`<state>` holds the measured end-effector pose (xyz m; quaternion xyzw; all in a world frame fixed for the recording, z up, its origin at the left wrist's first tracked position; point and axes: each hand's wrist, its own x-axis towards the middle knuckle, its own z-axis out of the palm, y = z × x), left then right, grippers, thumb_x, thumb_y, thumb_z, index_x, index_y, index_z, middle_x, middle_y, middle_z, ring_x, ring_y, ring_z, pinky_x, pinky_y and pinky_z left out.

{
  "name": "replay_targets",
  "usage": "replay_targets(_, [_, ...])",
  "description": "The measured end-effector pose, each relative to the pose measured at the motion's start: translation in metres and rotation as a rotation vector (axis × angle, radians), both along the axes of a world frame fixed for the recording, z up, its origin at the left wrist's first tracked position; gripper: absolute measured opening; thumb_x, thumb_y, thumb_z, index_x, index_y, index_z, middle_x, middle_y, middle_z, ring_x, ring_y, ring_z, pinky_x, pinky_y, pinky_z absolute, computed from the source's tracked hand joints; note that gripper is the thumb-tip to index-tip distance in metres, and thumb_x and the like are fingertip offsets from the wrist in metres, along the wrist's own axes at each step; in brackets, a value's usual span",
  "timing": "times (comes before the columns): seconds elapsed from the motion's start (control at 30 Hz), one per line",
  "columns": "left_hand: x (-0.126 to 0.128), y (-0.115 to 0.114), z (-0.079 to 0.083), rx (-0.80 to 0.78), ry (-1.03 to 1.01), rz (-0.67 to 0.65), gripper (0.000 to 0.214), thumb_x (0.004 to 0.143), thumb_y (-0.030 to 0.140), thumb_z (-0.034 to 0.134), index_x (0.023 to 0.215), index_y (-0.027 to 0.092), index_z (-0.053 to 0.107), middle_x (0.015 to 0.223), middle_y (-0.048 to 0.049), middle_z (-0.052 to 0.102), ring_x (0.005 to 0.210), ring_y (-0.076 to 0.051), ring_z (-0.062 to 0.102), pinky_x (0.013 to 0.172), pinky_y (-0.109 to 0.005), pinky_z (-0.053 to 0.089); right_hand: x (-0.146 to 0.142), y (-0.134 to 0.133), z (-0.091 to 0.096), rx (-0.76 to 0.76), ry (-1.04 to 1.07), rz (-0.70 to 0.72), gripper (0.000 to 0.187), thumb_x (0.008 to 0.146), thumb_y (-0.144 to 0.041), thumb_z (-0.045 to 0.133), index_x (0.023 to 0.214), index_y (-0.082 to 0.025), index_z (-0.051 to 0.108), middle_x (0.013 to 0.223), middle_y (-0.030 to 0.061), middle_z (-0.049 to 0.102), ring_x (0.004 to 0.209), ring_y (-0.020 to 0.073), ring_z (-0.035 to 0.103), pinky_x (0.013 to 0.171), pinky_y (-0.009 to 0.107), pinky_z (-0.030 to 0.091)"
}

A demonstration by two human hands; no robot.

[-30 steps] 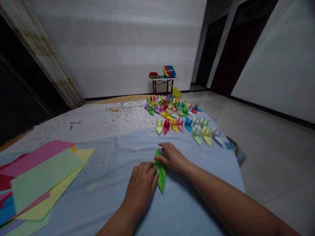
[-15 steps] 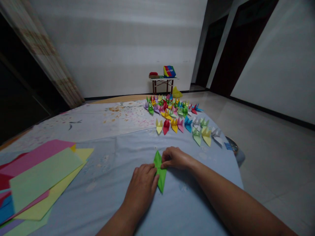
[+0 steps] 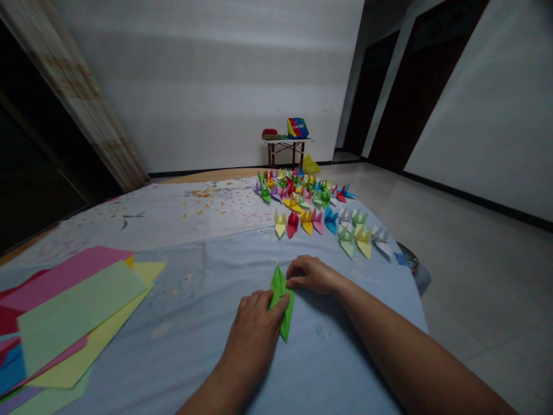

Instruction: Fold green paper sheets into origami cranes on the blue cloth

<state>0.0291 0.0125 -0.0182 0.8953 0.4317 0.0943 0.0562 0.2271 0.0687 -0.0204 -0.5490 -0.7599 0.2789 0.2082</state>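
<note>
- Green origami paper piece [image 3: 281, 302], long and pointed, lies on the blue cloth [image 3: 345, 357] at lower centre of the head view, between the two hands.
- Left hand [image 3: 253, 334]: low and just left of centre, fingers together, with the fingertips [image 3: 276, 305] on the paper's left edge. Whether it grips, I cannot tell.
- Right hand [image 3: 311, 275]: fingers loosely curled, fingertips touching the paper's upper right edge. Whether it pinches, I cannot tell.
- Loose paper sheets [image 3: 73, 305] in pink, pale green, yellow, red and blue overlap at lower left.
- Origami cranes [image 3: 302, 199] in many colours stand in rows at upper centre, beyond the hands.
- Paint-speckled white sheet [image 3: 151, 222] lies left of the cranes.
- Small folding table [image 3: 285, 147] stands by the far wall, with a multicoloured box [image 3: 298, 128] on top.
</note>
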Motion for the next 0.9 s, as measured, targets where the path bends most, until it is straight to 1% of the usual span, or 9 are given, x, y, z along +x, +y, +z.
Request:
replay_targets(0.23, [0.002, -0.001, 0.004, -0.073, 0.060, 0.016, 0.038, 0.083, 0.020, 0.047, 0.118, 0.032, 0.051, 0.119, -0.0064, 0.053, 0.109, -0.023, 0.044, 0.092, -0.042, 0.032, -0.006, -0.001, 0.001, 0.033, -0.082, -0.039, 0.015, 0.068, -0.036, 0.066, 0.076, -0.023, 0.067, 0.076, -0.0008, 0.065, 0.077, 0.0153, 0.056, 0.072, 0.029, 0.031])
replay_targets(0.47, [0.001, -0.002, 0.005, -0.068, 0.050, 0.013, 0.035, 0.084, 0.021, 0.046, 0.117, 0.031, 0.053, 0.117, -0.0062, 0.053, 0.107, -0.023, 0.044, 0.092, -0.041, 0.032, -0.012, -0.003, 0.003, 0.021, -0.096, -0.085, 0.015, 0.068, -0.036, 0.067, 0.075, -0.023, 0.066, 0.075, -0.0010, 0.065, 0.078, 0.0153, 0.055, 0.077, 0.033, 0.028])
replay_targets(0.7, [0.002, -0.003, 0.005, -0.055, 0.062, 0.004, 0.036, 0.085, 0.021, 0.044, 0.119, 0.030, 0.051, 0.120, -0.0071, 0.052, 0.111, -0.024, 0.043, 0.093, -0.043, 0.030, -0.014, -0.004, 0.002, 0.039, -0.108, -0.099, 0.015, 0.068, -0.035, 0.067, 0.075, -0.022, 0.065, 0.077, -0.0007, 0.065, 0.080, 0.0158, 0.053, 0.076, 0.031, 0.026])
replay_targets(0.9, [0.002, -0.004, 0.005, -0.053, 0.073, -0.004, 0.037, 0.086, 0.018, 0.040, 0.121, 0.029, 0.050, 0.123, -0.0074, 0.052, 0.115, -0.024, 0.042, 0.095, -0.044, 0.028, -0.019, -0.002, -0.005, 0.100, -0.126, -0.144, 0.017, 0.071, -0.038, 0.063, 0.077, -0.022, 0.063, 0.076, -0.0004, 0.063, 0.079, 0.0160, 0.050, 0.072, 0.030, 0.025])
